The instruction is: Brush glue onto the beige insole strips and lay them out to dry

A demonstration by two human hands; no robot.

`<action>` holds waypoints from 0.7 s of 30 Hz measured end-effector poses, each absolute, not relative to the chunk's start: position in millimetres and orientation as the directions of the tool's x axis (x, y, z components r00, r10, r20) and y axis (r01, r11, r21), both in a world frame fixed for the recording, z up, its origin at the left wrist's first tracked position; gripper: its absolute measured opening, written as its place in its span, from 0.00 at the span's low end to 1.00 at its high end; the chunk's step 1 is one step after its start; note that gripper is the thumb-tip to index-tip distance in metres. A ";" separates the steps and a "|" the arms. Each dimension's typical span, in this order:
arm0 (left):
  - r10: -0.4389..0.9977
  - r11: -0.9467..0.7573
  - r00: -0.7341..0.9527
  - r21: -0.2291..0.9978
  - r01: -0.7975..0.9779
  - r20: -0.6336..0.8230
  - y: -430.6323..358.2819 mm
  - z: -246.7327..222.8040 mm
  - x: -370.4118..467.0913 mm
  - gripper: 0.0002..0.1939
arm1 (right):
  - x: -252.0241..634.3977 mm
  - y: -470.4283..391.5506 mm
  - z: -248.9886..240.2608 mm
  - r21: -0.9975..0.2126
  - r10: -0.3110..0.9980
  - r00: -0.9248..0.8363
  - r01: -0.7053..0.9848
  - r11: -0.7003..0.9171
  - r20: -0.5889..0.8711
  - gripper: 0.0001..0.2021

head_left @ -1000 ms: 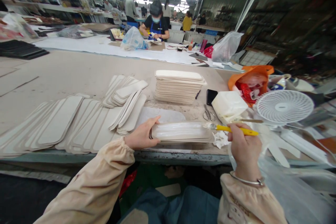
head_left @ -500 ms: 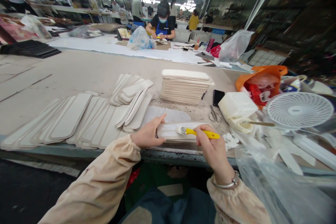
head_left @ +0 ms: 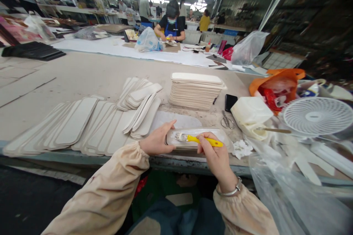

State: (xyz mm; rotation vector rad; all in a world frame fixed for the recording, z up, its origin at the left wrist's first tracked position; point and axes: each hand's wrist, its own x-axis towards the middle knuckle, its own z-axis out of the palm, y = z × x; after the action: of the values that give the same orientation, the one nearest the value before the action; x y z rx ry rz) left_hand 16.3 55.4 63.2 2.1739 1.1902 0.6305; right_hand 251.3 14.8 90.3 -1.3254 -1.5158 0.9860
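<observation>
A yellow-handled brush is gripped by my right hand, its white-coated bristles resting on the left part of the top board. That pale, rounded board lies on a low stack at the table's front edge and looks wet. At its left end, my left hand rests with thumb and fingers spread around the corner. Left of it, many similar boards lie fanned out, with a smaller fanned pile behind my left hand. A tall neat stack stands behind the board.
At right are scissors, a black phone, a white plastic container, an orange bag, a white fan grille and clear plastic sheeting. A person works at the table beyond.
My right hand has moved the brush leftward along the board, toward my left hand. More of the board's right end shows. My left hand stays at the left end.
</observation>
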 end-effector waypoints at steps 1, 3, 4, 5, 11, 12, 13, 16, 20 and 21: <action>0.862 -0.435 0.491 0.678 0.593 0.125 55.2 63.2 16.3 0.48 | 257.5 16.6 92.0 -0.940 0.994 -0.016 0.325 0.106 0.107 0.14; 0.865 -0.433 0.486 0.675 0.597 0.125 54.9 63.6 16.5 0.47 | 272.2 20.2 96.0 -0.929 0.992 0.074 0.362 0.071 0.104 0.16; 0.866 -0.432 0.485 0.675 0.598 0.125 54.8 63.8 16.7 0.47 | 280.2 21.9 98.0 -0.924 0.987 0.121 0.380 0.049 0.102 0.17; 0.866 -0.431 0.484 0.676 0.598 0.125 54.7 64.1 16.9 0.47 | 288.5 23.5 99.8 -0.916 0.981 0.165 0.401 0.024 0.098 0.17; 0.860 -0.449 0.489 0.669 0.593 0.144 55.9 64.9 17.3 0.46 | 330.9 29.6 105.0 -0.850 0.920 0.382 0.511 -0.127 0.092 0.15; 0.859 -0.452 0.492 0.666 0.593 0.145 55.9 65.3 17.4 0.46 | 335.8 29.9 105.1 -0.840 0.908 0.407 0.523 -0.146 0.096 0.15; 0.858 -0.453 0.494 0.664 0.595 0.142 55.8 65.9 17.5 0.46 | 339.9 29.9 105.3 -0.831 0.897 0.430 0.532 -0.162 0.101 0.14; 0.859 -0.445 0.496 0.661 0.604 0.126 55.3 68.2 17.9 0.45 | 348.5 29.0 106.2 -0.820 0.873 0.474 0.540 -0.189 0.111 0.13; 0.860 -0.440 0.496 0.663 0.606 0.118 55.1 68.4 17.9 0.45 | 352.2 26.6 107.3 -0.815 0.856 0.498 0.549 -0.186 0.140 0.12; 0.859 -0.443 0.498 0.662 0.605 0.120 55.2 67.8 17.7 0.45 | 352.1 26.1 106.9 -0.818 0.861 0.486 0.550 -0.166 0.152 0.12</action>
State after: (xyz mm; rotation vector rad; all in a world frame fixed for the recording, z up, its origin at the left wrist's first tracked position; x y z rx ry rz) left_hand 17.7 55.2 67.8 2.1939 1.1981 0.6072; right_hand 352.1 26.1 106.9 -1.8472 -1.1809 0.4409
